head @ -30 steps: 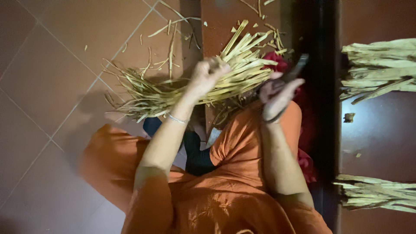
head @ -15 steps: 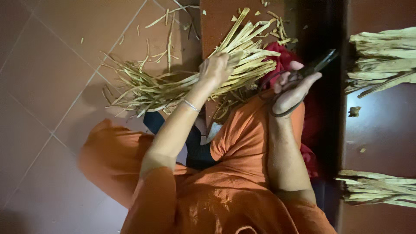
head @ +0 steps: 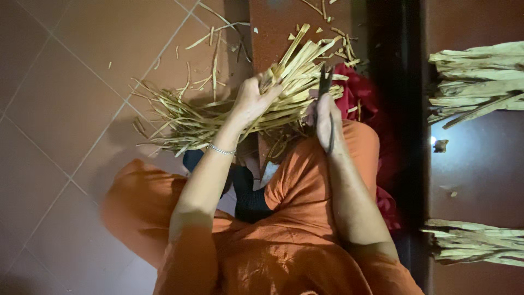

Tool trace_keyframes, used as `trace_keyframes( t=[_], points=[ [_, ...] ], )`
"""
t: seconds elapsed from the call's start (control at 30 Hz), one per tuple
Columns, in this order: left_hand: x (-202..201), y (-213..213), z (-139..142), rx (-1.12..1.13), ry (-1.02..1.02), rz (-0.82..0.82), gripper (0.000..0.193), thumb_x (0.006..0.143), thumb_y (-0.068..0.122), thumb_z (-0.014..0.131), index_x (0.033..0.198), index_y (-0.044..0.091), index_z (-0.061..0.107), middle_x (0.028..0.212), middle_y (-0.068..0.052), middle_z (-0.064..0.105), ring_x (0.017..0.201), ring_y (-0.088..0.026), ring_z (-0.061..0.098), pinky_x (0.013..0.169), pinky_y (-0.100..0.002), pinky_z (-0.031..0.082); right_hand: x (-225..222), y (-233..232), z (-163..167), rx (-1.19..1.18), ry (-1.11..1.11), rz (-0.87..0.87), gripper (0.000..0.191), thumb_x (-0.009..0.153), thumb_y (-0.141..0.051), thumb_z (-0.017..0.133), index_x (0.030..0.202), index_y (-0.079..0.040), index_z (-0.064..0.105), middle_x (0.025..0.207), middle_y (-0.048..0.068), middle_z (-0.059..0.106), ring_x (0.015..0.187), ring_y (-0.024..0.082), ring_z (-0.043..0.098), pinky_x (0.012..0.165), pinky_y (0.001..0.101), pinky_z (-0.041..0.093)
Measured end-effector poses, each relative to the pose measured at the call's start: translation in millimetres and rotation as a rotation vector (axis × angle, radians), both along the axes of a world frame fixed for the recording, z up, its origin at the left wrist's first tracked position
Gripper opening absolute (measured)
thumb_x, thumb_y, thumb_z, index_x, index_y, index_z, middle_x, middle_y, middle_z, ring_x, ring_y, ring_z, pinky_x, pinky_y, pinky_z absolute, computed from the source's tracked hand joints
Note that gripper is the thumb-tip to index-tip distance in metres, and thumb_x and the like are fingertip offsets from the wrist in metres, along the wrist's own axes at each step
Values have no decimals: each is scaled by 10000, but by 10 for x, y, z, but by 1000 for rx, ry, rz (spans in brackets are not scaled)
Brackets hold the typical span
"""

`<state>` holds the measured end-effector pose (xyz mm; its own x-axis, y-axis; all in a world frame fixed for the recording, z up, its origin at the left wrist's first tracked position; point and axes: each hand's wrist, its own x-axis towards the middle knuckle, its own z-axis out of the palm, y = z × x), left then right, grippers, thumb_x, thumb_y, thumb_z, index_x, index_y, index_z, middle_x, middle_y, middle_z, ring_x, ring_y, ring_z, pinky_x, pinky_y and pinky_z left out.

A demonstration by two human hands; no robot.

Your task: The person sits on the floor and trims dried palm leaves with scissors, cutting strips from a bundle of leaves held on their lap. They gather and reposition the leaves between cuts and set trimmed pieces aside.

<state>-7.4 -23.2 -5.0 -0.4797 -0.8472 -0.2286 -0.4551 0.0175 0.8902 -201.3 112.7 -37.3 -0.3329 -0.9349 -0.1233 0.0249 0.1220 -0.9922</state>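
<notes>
Left hand (head: pixel 252 101) grips straw bundle (head: pixel 229 114) at frame centre; right hand (head: pixel 326 117) closed on dark scissors (head: pixel 326 87) just beside it.

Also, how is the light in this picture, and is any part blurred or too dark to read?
Head view: light falls unevenly, bright on the left hand, the straw bundle and the right hand holding dark scissors; the lower left tiled floor dims, the orange cloth edge looks blurred; a black strip hides all detail; one small glare spot.
</notes>
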Motion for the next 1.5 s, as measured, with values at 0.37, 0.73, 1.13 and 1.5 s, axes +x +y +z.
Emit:
trace_keyframes(
  t=[0.37, 0.73, 1.13, 1.5],
  points=[
    [4, 263, 227, -2, 47, -45, 275, 850, 271, 792, 1004, 44, 773, 861, -52, 772, 781, -108, 686, 754, -307, 565, 70, 63, 293, 76, 226, -25, 580, 1114, -481, 337, 1257, 21, 589, 721, 0, 545, 633, 105, 526, 599, 291, 474],
    [-304, 304, 300, -32, 289, 23, 245, 906, 181, 798, 1079, 9, 769, 982, -39, 797, 877, -80, 686, 811, -290, 581, 270, 110, 404, 14, 610, 26, 386, 1101, -316, 434, 1293, -34, 614, 929, 251, 694, 904, 466, 684, 770, 512, 522],
    [-213, 318, 217, 329, 534, 107, 195, 887, 154, 819, 1015, 19, 760, 906, 4, 730, 789, -64, 641, 704, -250, 543, 362, 139, 529, -40, 601, 77, 353, 1115, -306, 416, 1236, -38, 612, 926, 232, 708, 882, 437, 702, 759, 491, 538],
    [-232, 323, 254, 371, 659, 146, 256, 877, 175, 808, 1086, 39, 748, 939, 29, 752, 802, -45, 669, 711, -236, 559, 395, 132, 451, -89, 392, 119, 467, 1106, -358, 367, 1380, -13, 522, 794, 141, 625, 713, 325, 648, 670, 412, 517]
  ],
)
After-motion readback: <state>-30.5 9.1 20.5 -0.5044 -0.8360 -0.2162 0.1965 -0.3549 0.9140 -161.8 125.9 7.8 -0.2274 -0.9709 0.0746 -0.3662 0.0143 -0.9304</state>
